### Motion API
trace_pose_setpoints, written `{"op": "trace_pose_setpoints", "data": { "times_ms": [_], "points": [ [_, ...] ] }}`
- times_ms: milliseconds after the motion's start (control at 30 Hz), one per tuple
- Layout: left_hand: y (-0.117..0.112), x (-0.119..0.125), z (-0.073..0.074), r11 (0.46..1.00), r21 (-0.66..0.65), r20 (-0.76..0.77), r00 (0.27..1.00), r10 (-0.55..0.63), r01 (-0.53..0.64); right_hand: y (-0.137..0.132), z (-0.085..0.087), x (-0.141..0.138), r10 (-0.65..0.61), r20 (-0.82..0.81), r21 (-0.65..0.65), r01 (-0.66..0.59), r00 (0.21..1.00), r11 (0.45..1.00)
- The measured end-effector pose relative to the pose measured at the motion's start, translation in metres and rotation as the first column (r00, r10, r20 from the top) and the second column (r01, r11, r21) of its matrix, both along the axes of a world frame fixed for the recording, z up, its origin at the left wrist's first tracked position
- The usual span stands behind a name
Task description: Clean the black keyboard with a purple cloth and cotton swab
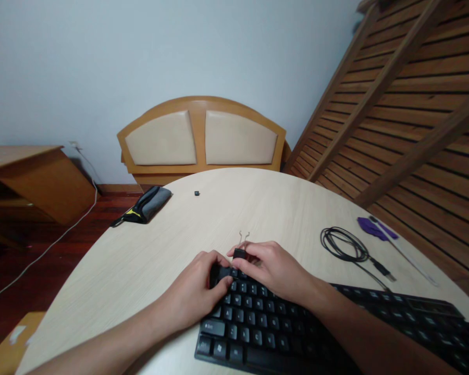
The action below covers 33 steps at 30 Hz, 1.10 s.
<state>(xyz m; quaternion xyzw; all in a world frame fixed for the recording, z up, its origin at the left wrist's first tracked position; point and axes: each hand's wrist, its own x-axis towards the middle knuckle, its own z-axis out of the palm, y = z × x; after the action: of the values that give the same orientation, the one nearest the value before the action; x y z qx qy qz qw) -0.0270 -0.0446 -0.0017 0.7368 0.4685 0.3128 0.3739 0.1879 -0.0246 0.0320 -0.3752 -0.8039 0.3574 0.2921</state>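
Note:
A black keyboard (281, 333) lies on the pale round table (148, 265), angled toward the lower right. My left hand (197, 291) rests closed on the keyboard's top-left corner, fingers curled over its edge. My right hand (271, 268) is closed in a pinch on a small black binder clip (240, 252), whose two wire handles stick up. The clip sits at the keyboard's upper edge, between both hands.
A coiled black USB cable (346, 245) lies right of my hands. A purple-handled tool (379, 232) sits near the right edge. A grey pouch (148, 204) and a tiny black piece (196, 193) lie farther back. A wooden headboard and slatted frame stand behind the table.

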Motion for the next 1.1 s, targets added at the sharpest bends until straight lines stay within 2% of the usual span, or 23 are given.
{"op": "trace_pose_setpoints", "data": {
  "times_ms": [233,533,633,833,1100],
  "points": [
    [0.0005,-0.0005,0.0010,1.000,0.026,-0.043,0.999,-0.004,0.005,-0.0011,0.0006,-0.0013,0.018,0.076,0.091,-0.025,0.997,0.996],
    [-0.0002,0.0011,0.0044,0.999,0.006,-0.035,0.999,-0.036,0.037,-0.0034,-0.0076,-0.0021,0.033,0.208,0.231,-0.082,0.977,0.970],
    [0.0001,0.0017,0.0036,0.999,-0.006,-0.044,0.998,-0.038,0.038,-0.0035,-0.0061,-0.0022,0.016,0.188,0.211,-0.056,0.982,0.976],
    [0.0003,0.0025,0.0027,1.000,-0.017,-0.049,0.998,-0.025,0.024,-0.0014,-0.0010,-0.0014,-0.098,0.223,0.091,0.080,0.970,0.993],
    [0.0026,0.0045,0.0007,1.000,0.001,-0.056,0.998,-0.027,0.027,0.0001,-0.0015,-0.0002,-0.107,0.260,0.065,0.094,0.960,0.993]
  ]
}}
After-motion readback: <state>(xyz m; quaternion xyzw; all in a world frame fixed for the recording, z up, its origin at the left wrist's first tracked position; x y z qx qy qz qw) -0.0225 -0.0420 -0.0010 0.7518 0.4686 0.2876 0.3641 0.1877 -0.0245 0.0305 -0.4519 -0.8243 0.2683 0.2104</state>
